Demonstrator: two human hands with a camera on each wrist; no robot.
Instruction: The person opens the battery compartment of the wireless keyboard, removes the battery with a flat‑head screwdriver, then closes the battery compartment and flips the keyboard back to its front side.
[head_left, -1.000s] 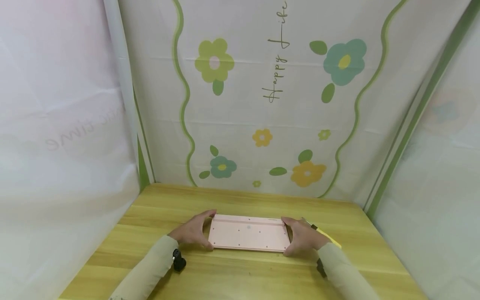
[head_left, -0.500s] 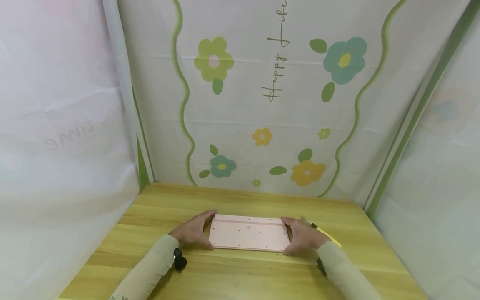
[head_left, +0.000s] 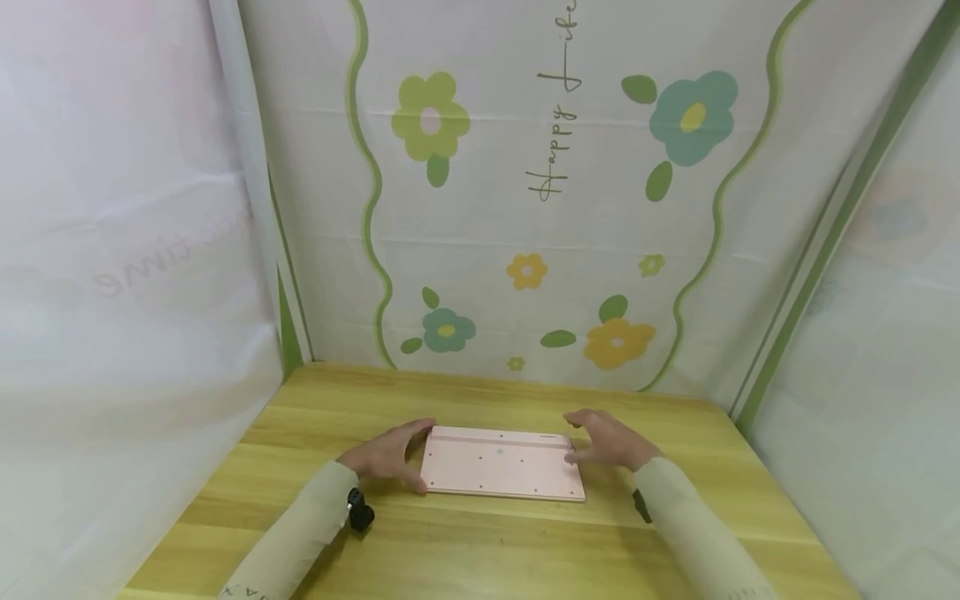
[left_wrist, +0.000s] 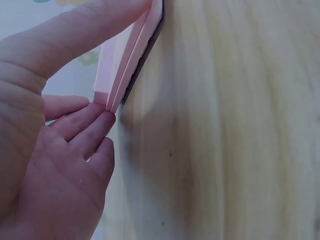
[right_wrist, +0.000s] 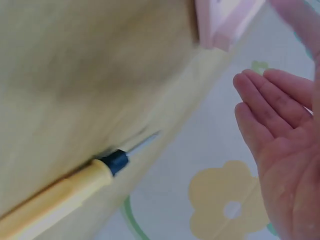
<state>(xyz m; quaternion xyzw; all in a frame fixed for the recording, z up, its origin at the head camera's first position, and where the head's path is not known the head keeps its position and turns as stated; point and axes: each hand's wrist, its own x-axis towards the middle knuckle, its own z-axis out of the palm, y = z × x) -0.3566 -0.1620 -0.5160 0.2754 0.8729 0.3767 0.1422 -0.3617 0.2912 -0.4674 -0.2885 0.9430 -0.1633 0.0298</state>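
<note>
A pink keyboard lies face down on the wooden table, its screw-dotted back and raised far ridge showing in the head view. My left hand grips its left end, thumb at the near corner and fingers at the far one. In the left wrist view a dark toothed layer shows under the pink edge of the keyboard. Off the right end, my right hand is lifted with fingers extended, holding nothing. A yellow-handled screwdriver with a black collar lies beyond that hand in the right wrist view.
The wooden table extends around the keyboard. Behind it hangs a white flower-print cloth, and pale cloth walls close in both sides.
My right hand has let go of the keyboard's right end and moved up and away from it. The left hand keeps its hold. The screwdriver no longer shows in the head view.
</note>
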